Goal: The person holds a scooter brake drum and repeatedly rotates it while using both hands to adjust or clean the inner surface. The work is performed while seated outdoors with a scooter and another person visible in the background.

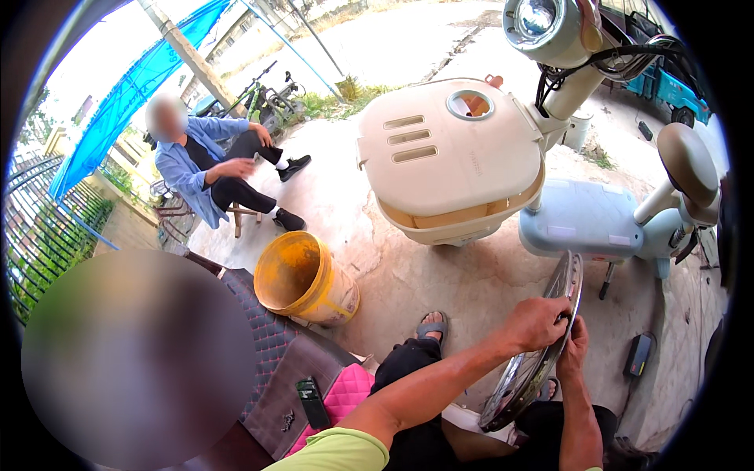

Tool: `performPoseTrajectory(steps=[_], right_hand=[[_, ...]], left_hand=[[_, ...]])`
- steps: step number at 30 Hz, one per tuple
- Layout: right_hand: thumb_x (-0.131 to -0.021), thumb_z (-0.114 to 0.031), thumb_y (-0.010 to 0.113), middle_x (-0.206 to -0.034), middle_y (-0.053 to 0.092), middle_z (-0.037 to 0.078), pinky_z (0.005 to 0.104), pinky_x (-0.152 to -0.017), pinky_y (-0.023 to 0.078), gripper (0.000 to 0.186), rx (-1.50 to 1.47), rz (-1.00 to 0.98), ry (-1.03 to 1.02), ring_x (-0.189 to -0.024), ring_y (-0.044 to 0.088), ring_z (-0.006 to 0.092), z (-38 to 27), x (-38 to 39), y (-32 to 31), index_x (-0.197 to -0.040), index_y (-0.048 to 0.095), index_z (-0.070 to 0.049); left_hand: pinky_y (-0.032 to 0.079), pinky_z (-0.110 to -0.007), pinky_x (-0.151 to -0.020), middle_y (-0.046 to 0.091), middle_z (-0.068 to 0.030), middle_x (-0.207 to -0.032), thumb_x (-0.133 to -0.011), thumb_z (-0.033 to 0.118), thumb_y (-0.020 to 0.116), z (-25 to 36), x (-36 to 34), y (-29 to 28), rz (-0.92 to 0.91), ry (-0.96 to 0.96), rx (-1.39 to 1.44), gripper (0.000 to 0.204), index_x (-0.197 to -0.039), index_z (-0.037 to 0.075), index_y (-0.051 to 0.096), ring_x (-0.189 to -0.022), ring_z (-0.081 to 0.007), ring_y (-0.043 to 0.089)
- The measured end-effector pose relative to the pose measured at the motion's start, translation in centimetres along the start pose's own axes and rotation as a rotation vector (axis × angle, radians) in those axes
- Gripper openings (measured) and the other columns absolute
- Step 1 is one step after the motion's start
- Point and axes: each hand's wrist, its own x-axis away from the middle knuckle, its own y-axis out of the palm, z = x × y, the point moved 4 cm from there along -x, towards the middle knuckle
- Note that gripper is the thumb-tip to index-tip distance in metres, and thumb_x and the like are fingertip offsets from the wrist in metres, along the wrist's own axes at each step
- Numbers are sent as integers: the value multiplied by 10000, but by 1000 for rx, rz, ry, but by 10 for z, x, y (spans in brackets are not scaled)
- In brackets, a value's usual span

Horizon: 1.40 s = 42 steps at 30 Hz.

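Observation:
A silver spoked wheel rim (577,276) stands tilted on edge in front of me, its lower end between my legs. My left hand (538,323) reaches across from the left, its fingers closed at the upper part of the rim. Just below and to the right, my right hand (575,349) is closed round the rim's outer side. The left fingertips are pressed together near the rim's edge; any small part between them is too small to make out. Thin spokes run down inside the rim, partly hidden by my left forearm.
An electric scooter with a cream lidded basket (452,149) and grey-blue footboard (581,216) stands ahead. A yellow bucket (342,294) is left. Beside me are a phone (312,402), small metal parts (287,420) and a pink cushion (353,396). A black charger (638,355) lies right. A person (208,161) sits far left.

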Motion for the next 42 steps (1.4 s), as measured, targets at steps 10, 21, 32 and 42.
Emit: performPoseTrajectory(steps=[10, 21, 32, 42], right_hand=[[-1003, -173, 621, -1061, 636, 13, 240, -891, 456, 215, 7, -46, 27, -983, 584, 84, 0, -2, 0, -1155, 574, -29], [-1027, -202, 586, -1027, 647, 1, 221, -829, 464, 204, 109, -27, 72, -924, 585, 75, -3, -3, 0, -1135, 607, -30], [-934, -141, 707, -1050, 649, 19, 256, -885, 476, 272, 113, 12, 65, -957, 607, 109, -6, 6, 0, -1158, 592, -37], [-927, -164, 721, -1154, 652, 39, 261, -907, 481, 408, 178, 31, -49, -1033, 614, 120, 15, 8, -3, -1277, 586, -2]], left_hand=[[521, -471, -678, 689, -170, -845, -838, 204, 625, -5, 0, -7, -44, -8, 25, 182, -983, 104, 673, -784, -389, 664], [523, -468, -681, 690, -163, -843, -834, 201, 633, -13, -2, -1, -8, 4, 29, 171, -974, 115, 678, -783, -387, 662], [517, -503, -694, 689, -184, -829, -833, 248, 626, -1, 9, -10, -66, 20, -5, 189, -952, 108, 667, -781, -412, 661], [515, -507, -676, 681, -180, -791, -826, 247, 631, -12, 3, -6, 6, 34, -11, 177, -936, 113, 666, -754, -415, 655]])
